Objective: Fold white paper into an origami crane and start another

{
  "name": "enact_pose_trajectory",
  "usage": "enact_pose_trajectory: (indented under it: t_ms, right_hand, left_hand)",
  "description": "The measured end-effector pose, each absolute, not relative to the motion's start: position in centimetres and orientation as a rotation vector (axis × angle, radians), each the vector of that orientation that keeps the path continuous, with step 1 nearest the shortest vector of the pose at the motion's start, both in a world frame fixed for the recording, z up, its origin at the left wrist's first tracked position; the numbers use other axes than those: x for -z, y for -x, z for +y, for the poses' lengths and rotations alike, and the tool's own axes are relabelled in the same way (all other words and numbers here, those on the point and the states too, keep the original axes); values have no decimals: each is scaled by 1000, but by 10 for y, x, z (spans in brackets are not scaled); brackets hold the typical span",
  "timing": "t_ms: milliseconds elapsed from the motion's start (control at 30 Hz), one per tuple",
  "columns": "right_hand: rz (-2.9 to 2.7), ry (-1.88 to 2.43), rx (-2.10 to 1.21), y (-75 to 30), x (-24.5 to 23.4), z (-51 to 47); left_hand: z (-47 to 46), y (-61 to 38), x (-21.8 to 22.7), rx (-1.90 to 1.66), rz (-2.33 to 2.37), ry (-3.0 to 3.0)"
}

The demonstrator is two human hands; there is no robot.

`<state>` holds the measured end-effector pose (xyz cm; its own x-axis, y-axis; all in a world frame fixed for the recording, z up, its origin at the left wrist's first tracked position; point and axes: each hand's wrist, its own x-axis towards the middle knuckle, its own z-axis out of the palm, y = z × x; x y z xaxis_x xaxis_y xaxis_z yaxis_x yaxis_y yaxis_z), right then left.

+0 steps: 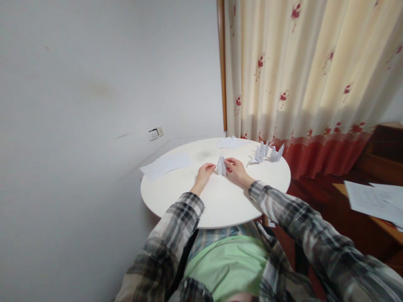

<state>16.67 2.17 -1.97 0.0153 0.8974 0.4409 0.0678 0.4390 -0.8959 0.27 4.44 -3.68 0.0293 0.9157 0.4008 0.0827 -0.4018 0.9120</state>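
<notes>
A small piece of folded paper is held over the middle of the table, between the two hands, with its long axis pointed roughly away from the body. Its right edge is gripped by the bent fingers of the right hand, which is the nearer, while the fingers of the left hand are drawn together just beside its left edge, and whether any paper is pinched there cannot be told. Folded paper figures are set beyond the right hand, and loose sheets are laid to the left.
</notes>
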Motion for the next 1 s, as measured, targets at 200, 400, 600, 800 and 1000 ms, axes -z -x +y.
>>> enact_pose_trajectory:
  t_ms: [200,400,600,800,1000]
  right_hand:
    - [-1403,946,-752,-168,23,25]
    - [-1373,1008,-707,-168,26,29]
    - [-1376,1016,-733,-167,29,31]
    - [-1408,1021,-791,-166,31,31]
    - [-1444,1038,-808,-165,30,30]
  left_hand:
    - [46,-3,38,-1447,1023,-1608]
    - [45,-4,38,-1453,990,-1590]
    - [40,-5,35,-1412,983,-1557]
    - [36,-7,32,-1386,1024,-1567]
    - [33,-7,28,-1343,1043,-1502]
